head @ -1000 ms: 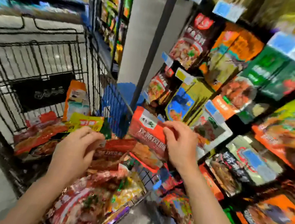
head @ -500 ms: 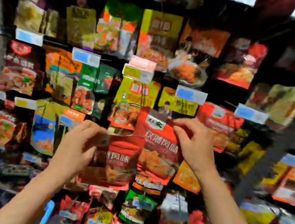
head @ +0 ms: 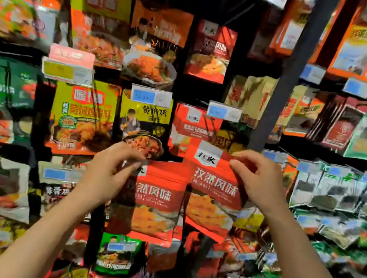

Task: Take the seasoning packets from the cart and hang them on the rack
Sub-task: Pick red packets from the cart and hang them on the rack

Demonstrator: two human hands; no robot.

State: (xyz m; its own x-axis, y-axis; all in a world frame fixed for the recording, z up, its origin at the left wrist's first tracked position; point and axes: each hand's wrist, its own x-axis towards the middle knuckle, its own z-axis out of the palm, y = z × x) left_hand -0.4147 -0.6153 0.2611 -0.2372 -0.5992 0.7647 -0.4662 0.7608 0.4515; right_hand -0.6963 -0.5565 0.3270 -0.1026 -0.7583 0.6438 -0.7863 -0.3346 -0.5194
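Each hand, left hand [head: 108,172] and right hand [head: 259,176], pinches one red foil seasoning packet [head: 214,193] by its top, presumably ready for hooking

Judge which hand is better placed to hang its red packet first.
Right, probably. The right hand pinches the top edge of its red packet, raised beside the matching hung red packets. The left hand holds its packet lower and farther from them.
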